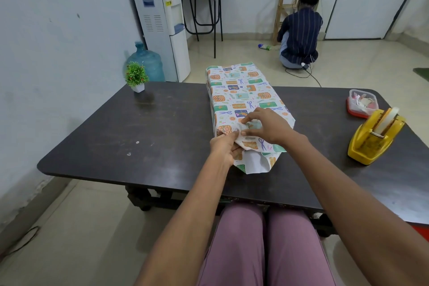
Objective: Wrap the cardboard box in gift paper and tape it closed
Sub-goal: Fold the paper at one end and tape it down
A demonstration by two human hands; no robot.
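Fig.: folding the near end flap, seen from the wrapper's seat. Far left, upper-mid frame: small potted plant [137, 76] on the dark table [97, 137], well clear of the work. Centre: box [241, 93], already covered w/ gift paper [253, 146], lies lengthwise on the table, far end toward the top of frame; near end not yet closed, white underside showing at lower centre. Left hand [224, 148] pinches the left side flap, fingers curled round the paper edge. Right hand [267, 125], just right of it, fingers bent, pins the fold onto the box's near top corner. Right edge: yellow tape dispenser [376, 134], near a lidded plastic tub [362, 102]. To do it well, prob.: crease tight vs. the box edge, keep the right hand pressing while the left tucks, then reach for tape w/o letting the fold spring open.
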